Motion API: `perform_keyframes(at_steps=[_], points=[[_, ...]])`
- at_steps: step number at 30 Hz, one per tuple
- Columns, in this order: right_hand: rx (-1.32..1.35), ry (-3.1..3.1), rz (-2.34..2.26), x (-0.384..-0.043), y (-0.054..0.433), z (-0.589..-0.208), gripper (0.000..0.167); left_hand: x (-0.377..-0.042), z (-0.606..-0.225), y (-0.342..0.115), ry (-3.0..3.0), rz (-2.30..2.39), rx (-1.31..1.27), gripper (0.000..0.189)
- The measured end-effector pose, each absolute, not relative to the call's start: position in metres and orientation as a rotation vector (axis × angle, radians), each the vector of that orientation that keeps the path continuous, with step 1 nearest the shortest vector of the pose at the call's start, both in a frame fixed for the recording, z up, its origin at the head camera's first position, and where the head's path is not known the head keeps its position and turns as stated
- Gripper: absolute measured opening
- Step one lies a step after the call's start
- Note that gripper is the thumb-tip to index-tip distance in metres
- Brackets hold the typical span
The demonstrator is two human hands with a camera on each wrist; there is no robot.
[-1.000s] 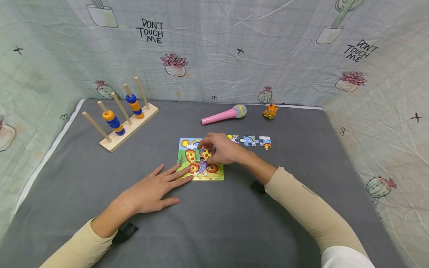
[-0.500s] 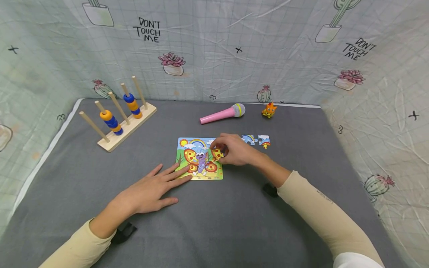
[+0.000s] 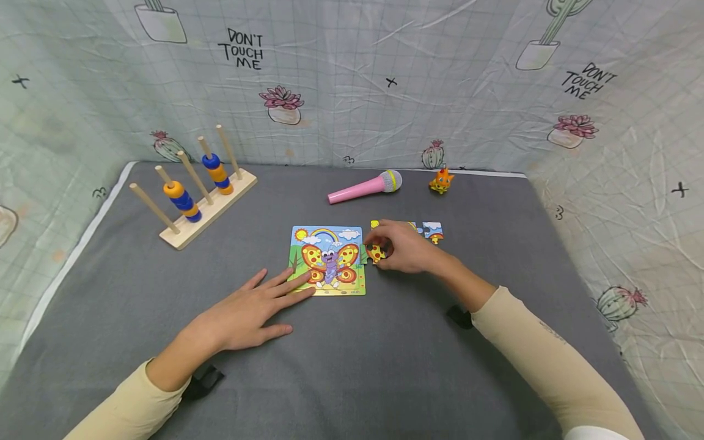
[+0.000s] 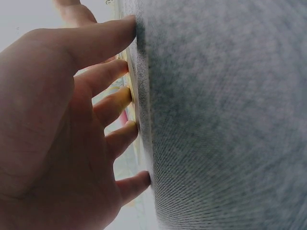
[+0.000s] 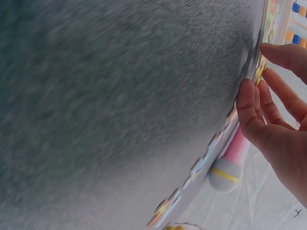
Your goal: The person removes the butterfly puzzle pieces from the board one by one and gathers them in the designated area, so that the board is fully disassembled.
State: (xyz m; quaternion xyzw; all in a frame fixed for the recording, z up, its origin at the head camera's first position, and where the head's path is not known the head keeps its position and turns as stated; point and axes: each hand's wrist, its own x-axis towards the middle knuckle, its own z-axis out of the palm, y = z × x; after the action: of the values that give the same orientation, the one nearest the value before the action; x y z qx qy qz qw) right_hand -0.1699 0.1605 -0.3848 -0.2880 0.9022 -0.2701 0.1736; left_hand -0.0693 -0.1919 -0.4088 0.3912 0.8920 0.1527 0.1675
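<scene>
A square butterfly jigsaw puzzle board (image 3: 328,235) lies on the grey cloth in the head view. My left hand (image 3: 242,318) rests with spread, straight fingers on its lower left part, the thumb on the cloth. Just right of the board, my right hand (image 3: 404,247) pinches a puzzle piece (image 3: 376,253) printed with a yellow, red-spotted wing and green. That puzzle piece (image 5: 260,71) shows as a yellow edge between the fingertips in the right wrist view. Behind the right hand is a row of loose pieces, a cloud piece (image 3: 432,230) at its right end; the hand partly covers the others.
Farther back lies a pink toy microphone (image 3: 363,188), with a small orange figurine (image 3: 442,181) to its right. On the left stands a wooden peg rack (image 3: 209,211) with blue and orange rings. A printed curtain (image 3: 341,91) hangs behind the table.
My right hand has moved right, off the board, carrying the wing piece to the board's right side. The butterfly picture is uncovered on that side. My left hand has stayed in place.
</scene>
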Motion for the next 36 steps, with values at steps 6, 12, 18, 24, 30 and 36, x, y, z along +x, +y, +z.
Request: perform_keyframes(at_steps=[6,12,18,24,30,36], points=[[-0.794,2.574,-0.765,-0.169,0.17,-0.388,0.043,-0.068,-0.409,-0.191,2.538,0.43,1.107,0.073],[-0.792,2.599,-0.723,-0.168,0.176,-0.39,0.045,-0.067,-0.41,-0.191,2.544,0.422,1.107,0.073],[-0.811,2.598,-0.721,-0.167,0.18,-0.389,0.044,-0.066,-0.41,-0.191,2.544,0.424,1.107,0.074],[-0.815,2.588,-0.709,-0.168,0.183,-0.39,0.042,-0.066,-0.411,-0.19,2.541,0.43,1.104,0.074],[-0.837,2.596,-0.716,-0.168,0.185,-0.392,0.04,-0.066,-0.411,-0.189,2.547,0.431,1.106,0.074],[-0.841,2.586,-0.706,-0.17,0.185,-0.392,0.041,-0.066,-0.411,-0.189,2.538,0.429,1.092,0.073]])
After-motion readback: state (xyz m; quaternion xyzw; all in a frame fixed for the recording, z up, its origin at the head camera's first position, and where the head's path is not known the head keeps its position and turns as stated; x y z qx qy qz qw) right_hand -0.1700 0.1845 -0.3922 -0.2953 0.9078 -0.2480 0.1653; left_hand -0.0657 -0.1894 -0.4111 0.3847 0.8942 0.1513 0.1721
